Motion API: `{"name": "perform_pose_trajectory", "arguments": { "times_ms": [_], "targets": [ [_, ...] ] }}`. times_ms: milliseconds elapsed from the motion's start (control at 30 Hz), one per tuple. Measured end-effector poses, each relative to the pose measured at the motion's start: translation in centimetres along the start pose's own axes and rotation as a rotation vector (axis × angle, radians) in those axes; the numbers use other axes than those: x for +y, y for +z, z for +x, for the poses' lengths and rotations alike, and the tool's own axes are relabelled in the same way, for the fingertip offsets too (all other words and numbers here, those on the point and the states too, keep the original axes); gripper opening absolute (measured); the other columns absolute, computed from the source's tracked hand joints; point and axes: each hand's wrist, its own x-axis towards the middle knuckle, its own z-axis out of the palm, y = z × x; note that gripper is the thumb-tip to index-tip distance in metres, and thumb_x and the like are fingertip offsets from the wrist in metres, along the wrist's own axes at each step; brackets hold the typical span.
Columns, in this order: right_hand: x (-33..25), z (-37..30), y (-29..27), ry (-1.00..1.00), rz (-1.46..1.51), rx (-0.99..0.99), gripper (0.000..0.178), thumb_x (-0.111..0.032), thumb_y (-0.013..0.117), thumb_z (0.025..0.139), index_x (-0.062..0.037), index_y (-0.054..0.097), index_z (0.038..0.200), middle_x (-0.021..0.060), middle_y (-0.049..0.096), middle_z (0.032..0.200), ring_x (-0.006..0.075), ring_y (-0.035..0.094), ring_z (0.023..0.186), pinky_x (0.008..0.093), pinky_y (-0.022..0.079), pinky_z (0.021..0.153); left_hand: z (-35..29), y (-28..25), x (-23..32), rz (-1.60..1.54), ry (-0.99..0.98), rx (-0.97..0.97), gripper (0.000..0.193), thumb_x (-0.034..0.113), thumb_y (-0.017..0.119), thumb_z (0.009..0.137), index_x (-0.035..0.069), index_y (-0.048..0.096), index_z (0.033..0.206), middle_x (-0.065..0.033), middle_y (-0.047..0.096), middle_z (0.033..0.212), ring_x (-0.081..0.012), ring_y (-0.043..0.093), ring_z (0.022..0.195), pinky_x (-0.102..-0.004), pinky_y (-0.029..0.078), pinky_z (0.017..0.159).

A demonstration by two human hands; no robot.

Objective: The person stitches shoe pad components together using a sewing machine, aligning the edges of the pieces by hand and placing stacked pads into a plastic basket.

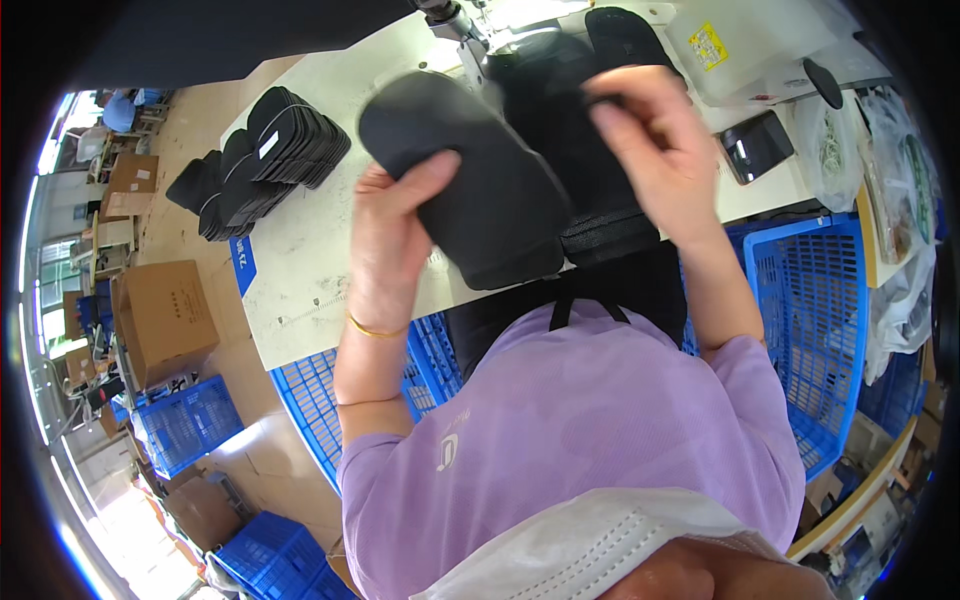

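A black sole-shaped fabric piece [465, 180] with a rounded far end is gripped in my left hand [395, 220], the thumb lying flat on its top face. Right of it, a stack of similar black pieces [590, 170] lies on the white sewing table [310, 310], partly covered by the held piece. My right hand [655, 150] is over this stack, index finger and thumb curled close together. Something dark shows between those fingertips, but blur hides what it is. The sewing machine's needle head [465, 45] is just beyond the pieces.
More stacked black pieces [285, 140] sit at the table's far left. A phone [757, 147] and a plastic bag [828, 155] lie on the right. Blue baskets [800, 330] flank my lap. Cardboard boxes [165, 320] stand on the floor at left.
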Motion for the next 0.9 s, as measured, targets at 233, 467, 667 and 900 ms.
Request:
{"name": "perform_pose_trajectory", "arguments": {
  "times_ms": [233,467,667,900],
  "targets": [
    [-2.0,-1.2,3.7,0.341,0.496,-0.174,0.014,-0.005,0.067,0.088,-0.0005,0.065,0.101,0.0021,0.061,0.089,0.0041,0.055,0.073,0.0195,0.046,0.065,-1.0,0.8,-1.4,0.132,0.389,0.038,0.021,-0.008,0.067,0.086,0.001,0.068,0.105,-0.0094,0.071,0.104,-0.0172,0.067,0.095,-0.0303,0.055,0.089],
    [-1.8,-3.5,3.4,0.304,0.352,-0.215,0.008,0.001,0.065,0.089,0.0048,0.060,0.094,0.0111,0.056,0.106,0.0097,0.059,0.080,0.0223,0.054,0.068,-0.7,-0.7,-1.1,0.080,0.463,0.047,0.025,-0.006,0.060,0.091,0.001,0.062,0.115,-0.0115,0.067,0.113,-0.0206,0.066,0.103,-0.0337,0.054,0.093],
    [-2.7,-3.3,3.8,0.445,0.449,-0.136,0.013,0.005,0.066,0.088,0.0044,0.061,0.100,0.0087,0.059,0.100,0.0116,0.063,0.087,0.0260,0.057,0.076,-0.5,-1.1,-0.9,0.078,0.438,0.062,0.028,-0.008,0.059,0.090,0.000,0.060,0.117,-0.0120,0.067,0.112,-0.0211,0.066,0.102,-0.0341,0.053,0.093],
    [-1.8,-1.2,3.2,0.635,0.579,-0.264,0.024,-0.008,0.061,0.094,0.0077,0.061,0.112,0.0146,0.070,0.089,0.0157,0.069,0.072,0.0253,0.057,0.065,2.8,0.3,2.0,0.391,0.458,0.062,0.032,-0.009,0.066,0.084,-0.003,0.059,0.115,-0.0112,0.066,0.109,-0.0192,0.065,0.100,-0.0308,0.053,0.090]
  ]
}}
